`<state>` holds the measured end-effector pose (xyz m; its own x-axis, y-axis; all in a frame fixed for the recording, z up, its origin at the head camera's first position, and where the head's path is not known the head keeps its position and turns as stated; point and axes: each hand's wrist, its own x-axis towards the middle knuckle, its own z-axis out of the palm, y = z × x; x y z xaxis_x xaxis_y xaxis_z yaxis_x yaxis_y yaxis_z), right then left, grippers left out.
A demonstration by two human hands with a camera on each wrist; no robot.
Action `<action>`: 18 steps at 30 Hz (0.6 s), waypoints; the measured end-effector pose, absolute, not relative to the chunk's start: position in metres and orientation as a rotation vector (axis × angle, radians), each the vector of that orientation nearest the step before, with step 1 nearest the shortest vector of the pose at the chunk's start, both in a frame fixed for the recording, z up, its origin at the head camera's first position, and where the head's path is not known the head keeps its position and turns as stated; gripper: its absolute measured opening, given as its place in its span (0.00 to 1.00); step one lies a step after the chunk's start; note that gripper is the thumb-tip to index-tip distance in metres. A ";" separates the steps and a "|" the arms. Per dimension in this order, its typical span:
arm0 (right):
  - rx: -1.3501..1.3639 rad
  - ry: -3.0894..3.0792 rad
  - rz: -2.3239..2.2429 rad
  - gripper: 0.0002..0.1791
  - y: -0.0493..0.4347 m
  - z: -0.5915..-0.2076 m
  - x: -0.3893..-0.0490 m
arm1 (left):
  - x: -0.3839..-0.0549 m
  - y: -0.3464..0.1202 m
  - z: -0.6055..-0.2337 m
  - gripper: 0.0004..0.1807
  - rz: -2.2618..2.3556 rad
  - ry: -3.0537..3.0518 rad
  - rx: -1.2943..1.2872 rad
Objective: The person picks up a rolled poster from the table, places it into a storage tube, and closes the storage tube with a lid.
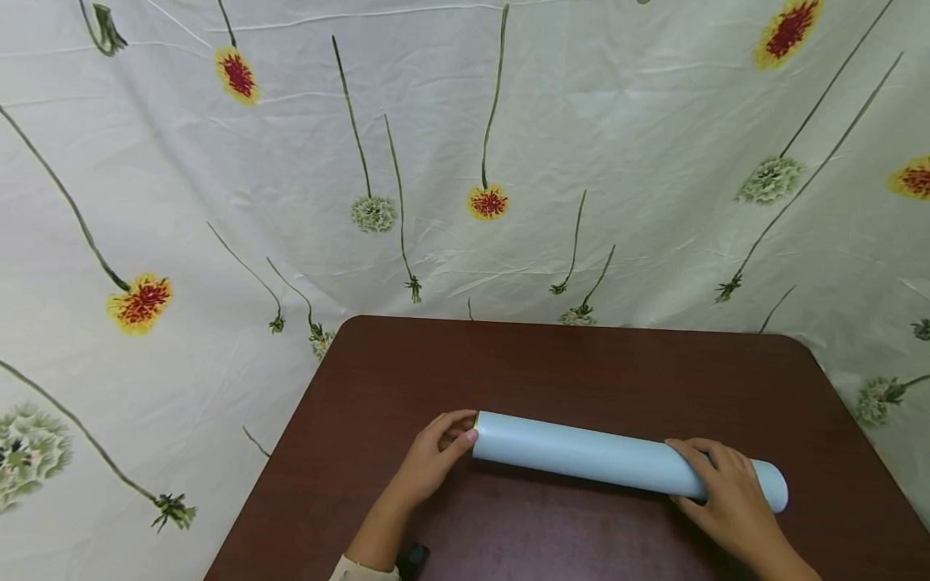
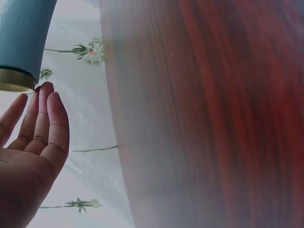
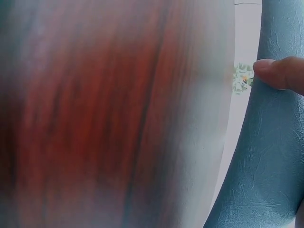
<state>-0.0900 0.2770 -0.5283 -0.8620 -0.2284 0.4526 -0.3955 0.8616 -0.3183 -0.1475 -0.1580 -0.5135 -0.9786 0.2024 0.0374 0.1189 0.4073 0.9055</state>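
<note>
A long light blue tube (image 1: 581,448) lies crosswise over the brown table, its right end nearer the person. My right hand (image 1: 726,496) grips it near the right end, fingers over the top and thumb on the near side. In the right wrist view a fingertip (image 3: 273,73) presses on the tube's finely wrinkled surface. At the other end, my left hand (image 1: 429,456) has its thumb and fingertips right at the rim. The left wrist view shows a gold band (image 2: 16,80) at that end, with fairly straight fingers (image 2: 57,123) just below it and a bare palm.
The dark red-brown table (image 1: 617,363) has rounded far corners. Behind it and along its left side hangs a white cloth (image 1: 305,161) printed with flowers and dandelions. A small black object (image 1: 414,559) shows by my left wrist, beside a pale sleeve cuff (image 1: 361,570).
</note>
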 end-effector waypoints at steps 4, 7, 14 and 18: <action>0.471 -2.628 0.597 0.51 0.274 -0.530 -0.090 | -0.148 -0.157 -0.514 0.21 1.704 2.485 0.308; 0.477 -2.630 0.605 0.50 0.272 -0.532 -0.090 | -0.148 -0.156 -0.514 0.22 1.750 2.417 0.302; 0.499 -2.608 0.605 0.51 0.264 -0.533 -0.090 | -0.146 -0.151 -0.517 0.19 1.888 2.248 0.218; 0.511 -2.618 0.594 0.50 0.259 -0.534 -0.090 | -0.144 -0.146 -0.516 0.20 1.930 2.162 0.170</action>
<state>-0.0901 0.2589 -0.5340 -0.8504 -0.2570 0.4591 -0.4301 0.8422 -0.3252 -0.1445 -0.1462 -0.5164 -0.9650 0.2429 -0.0991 -0.0710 0.1221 0.9900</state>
